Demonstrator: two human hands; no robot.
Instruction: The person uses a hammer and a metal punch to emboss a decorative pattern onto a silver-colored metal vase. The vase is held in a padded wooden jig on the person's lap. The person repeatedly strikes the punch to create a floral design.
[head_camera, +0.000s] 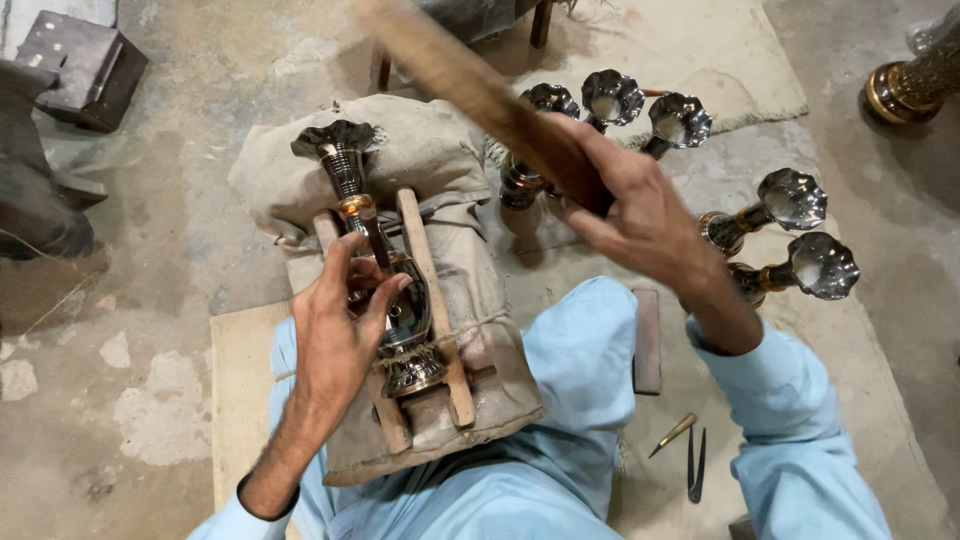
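A metal vase with a fluted mouth lies on its side in a wooden cradle bound to a cloth sack over my lap. My left hand presses down on the vase's round belly, fingers spread over it. My right hand is raised above the sack and grips a long wooden stick, which is blurred and slants up toward the upper left. The vase's base shows below my left hand.
Several similar fluted metal vases stand and lie on the mat to the right. A small pointed tool and dark tweezers lie by my right knee. A dark metal block sits upper left, and a brass piece upper right.
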